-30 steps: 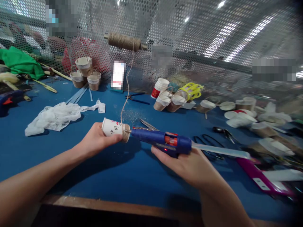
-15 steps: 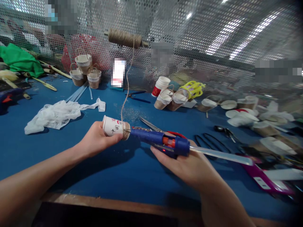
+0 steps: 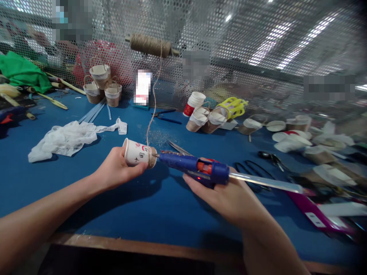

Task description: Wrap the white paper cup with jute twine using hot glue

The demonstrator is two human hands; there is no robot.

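Note:
In my left hand (image 3: 116,166) is a white paper cup (image 3: 133,152) with red and black print, tilted on its side, its open mouth facing left. Brown twine (image 3: 153,157) is wound round the cup's base end, and a strand runs from there up to a twine spool (image 3: 150,45) at the back. My right hand (image 3: 220,200) grips a blue hot glue gun (image 3: 192,168) with a glowing red light and a clear glue stick (image 3: 265,182) out of its rear. The gun's nozzle points at the twine-wrapped end, at or very near it. Scissors (image 3: 179,148) lie partly hidden behind the gun.
White lace ribbon (image 3: 67,139) lies in a heap at left. Small twine-wrapped cups with handles (image 3: 100,76) stand behind it. Blue pliers (image 3: 168,116), stacked paper cups (image 3: 195,102) and a yellow netted piece (image 3: 233,108) sit further back. A purple power strip (image 3: 318,215) and cords are at right.
The glue gun's nozzle has shifted very slightly on the cup's twine-wrapped end, covering more of the scissors. Both hands keep their hold, and the view has moved a little.

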